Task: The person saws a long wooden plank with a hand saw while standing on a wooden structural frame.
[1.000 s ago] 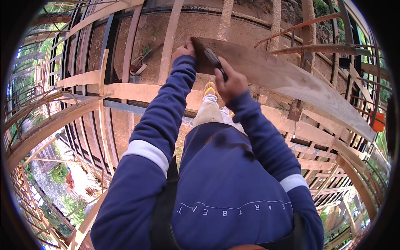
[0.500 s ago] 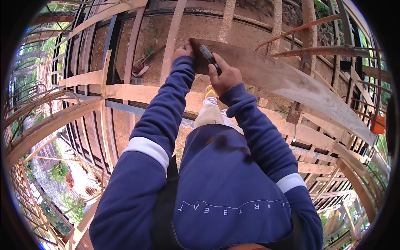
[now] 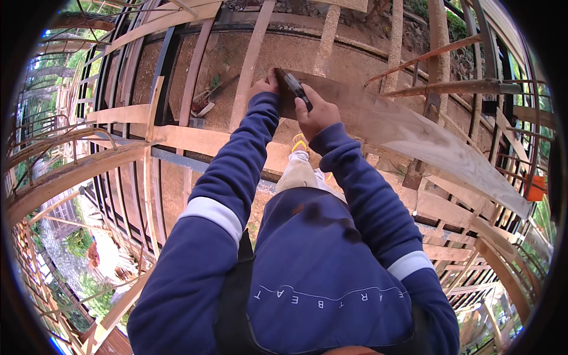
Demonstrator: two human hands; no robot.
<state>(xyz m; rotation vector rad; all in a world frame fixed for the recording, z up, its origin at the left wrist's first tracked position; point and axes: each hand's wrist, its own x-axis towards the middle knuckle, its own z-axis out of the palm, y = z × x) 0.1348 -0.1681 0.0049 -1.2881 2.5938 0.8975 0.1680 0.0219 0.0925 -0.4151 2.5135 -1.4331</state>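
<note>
A long wooden plank (image 3: 378,112) stretches from in front of me toward the right, dark brown at its left end and paler with wavy grain farther along. My left hand (image 3: 266,84) closes round the plank's left end, its thumb along the edge. Pressed near that same end is a slim black and silver hand tool (image 3: 296,89), its exact kind hard to make out. My right hand (image 3: 319,112) grips its dark rear part, with the tool slanting up and left toward my left hand.
Timber beams (image 3: 201,137) and dark metal bars cross below and around me, with gaps down to brown ground. A sandalled foot (image 3: 299,145) rests on a beam below the plank. Curved rebar (image 3: 65,142) stands at left; an orange object (image 3: 535,188) hangs at far right.
The plank's left end, both hands and the tool sit slightly lower in view. The right hand has shifted a little left with the tool; both grips stay the same.
</note>
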